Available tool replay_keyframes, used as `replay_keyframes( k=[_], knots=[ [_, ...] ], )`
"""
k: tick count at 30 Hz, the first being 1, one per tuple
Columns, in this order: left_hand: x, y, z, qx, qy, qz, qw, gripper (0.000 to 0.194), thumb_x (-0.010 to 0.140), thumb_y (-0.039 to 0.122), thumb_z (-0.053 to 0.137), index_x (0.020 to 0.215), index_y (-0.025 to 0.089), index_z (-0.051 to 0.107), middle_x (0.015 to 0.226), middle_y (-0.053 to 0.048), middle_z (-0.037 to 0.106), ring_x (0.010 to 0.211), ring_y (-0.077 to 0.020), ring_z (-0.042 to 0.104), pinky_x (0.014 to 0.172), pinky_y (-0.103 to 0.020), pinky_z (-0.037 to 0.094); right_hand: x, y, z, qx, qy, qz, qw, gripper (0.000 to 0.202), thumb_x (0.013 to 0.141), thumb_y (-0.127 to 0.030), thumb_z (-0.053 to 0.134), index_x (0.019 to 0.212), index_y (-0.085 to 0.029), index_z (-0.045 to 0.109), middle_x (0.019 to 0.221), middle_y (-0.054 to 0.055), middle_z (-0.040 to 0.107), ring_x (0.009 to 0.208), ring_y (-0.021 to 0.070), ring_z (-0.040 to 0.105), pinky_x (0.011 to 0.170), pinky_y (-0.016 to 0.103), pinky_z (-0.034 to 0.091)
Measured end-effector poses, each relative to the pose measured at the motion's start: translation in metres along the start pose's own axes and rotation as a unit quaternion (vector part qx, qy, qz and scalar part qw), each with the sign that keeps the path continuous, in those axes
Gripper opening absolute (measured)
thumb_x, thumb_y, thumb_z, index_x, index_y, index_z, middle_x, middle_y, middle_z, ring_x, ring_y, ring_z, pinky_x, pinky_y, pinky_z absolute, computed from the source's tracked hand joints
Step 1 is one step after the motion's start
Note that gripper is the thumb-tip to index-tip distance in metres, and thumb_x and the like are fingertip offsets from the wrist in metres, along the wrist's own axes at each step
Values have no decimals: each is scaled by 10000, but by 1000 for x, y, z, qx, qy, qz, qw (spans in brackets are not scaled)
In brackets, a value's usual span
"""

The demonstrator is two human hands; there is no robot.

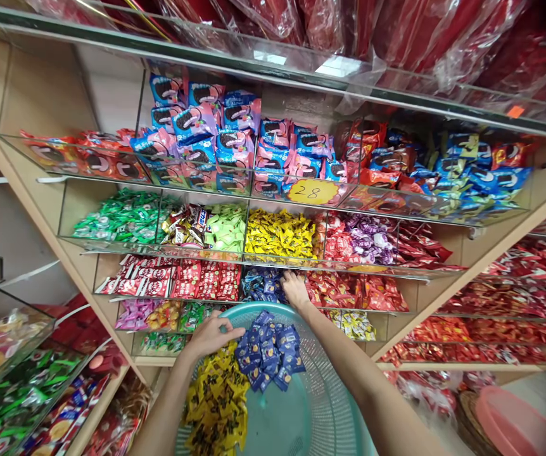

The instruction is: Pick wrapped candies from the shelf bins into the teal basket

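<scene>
- In the head view, my left hand (210,334) is half-curled at the rim of the green basket (349,405); I can't tell whether it grips.
- My right hand (295,289) reaches into the shelf compartment of dark blue packets (264,285), fingertips partly hidden; I can't tell if they're closed on one.
- Inside my basket, yellow packets (218,402) lie left of blue packets (269,351).

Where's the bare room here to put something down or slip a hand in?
The teal plastic basket has bare floor between the small navy packets, shiny yellow packets and its right wall. Above the red packets at upper left, a hand might pass. It's crowded around the right hand, among shelved packets.
</scene>
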State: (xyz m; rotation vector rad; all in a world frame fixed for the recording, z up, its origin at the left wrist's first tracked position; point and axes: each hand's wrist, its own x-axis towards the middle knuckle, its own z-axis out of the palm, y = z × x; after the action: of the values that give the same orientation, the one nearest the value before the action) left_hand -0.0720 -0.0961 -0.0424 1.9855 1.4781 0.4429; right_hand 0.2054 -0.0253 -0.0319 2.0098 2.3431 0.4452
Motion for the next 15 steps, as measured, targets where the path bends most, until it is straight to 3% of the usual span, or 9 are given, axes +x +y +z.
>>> replay_keyframes(
  k=[5, 9, 11, 15],
  knots=[
    [0, 0, -2, 3, -2, -2, 1000, 533, 635, 729, 500, 687, 225, 665, 1080, -39, 557, 1047, -272, 536, 867, -314, 417, -21, 6, -9, 16, 39, -25, 999, 273, 904, -143, 332, 1023, -173, 576, 1113, 129, 529, 990, 227, 450, 823, 322, 328],
    [1, -1, -2, 7, -7, -1, 1000, 531, 647, 727, 489, 693, 227, 663, 1095, -44, 552, 1045, -279, 540, 870, -327, 415, -47, 4, -12, 115, 123, -6, 986, 271, 927, -210, 318, 1014, -187, 574, 1059, 89, 542, 936, 192, 472, 814, 286, 347],
    [1, -1, -2, 10, -11, -5, 1000, 524, 650, 724, 488, 703, 232, 663, 1139, -49, 535, 1079, -292, 522, 893, -345, 402, -58, 0, -14, 216, 186, 25, 958, 295, 934, -244, 299, 1006, -182, 578, 1031, 83, 549, 930, 176, 489, 819, 269, 364],
    [0, 1, -3, 4, -17, -5, 1000, 514, 654, 716, 489, 714, 237, 665, 1171, -59, 517, 1127, -300, 490, 919, -363, 383, -73, -12, -19, 406, 276, 85, 867, 283, 904, -309, 355, 896, -165, 599, 957, 92, 584, 892, 173, 525, 794, 267, 403]
  ],
)
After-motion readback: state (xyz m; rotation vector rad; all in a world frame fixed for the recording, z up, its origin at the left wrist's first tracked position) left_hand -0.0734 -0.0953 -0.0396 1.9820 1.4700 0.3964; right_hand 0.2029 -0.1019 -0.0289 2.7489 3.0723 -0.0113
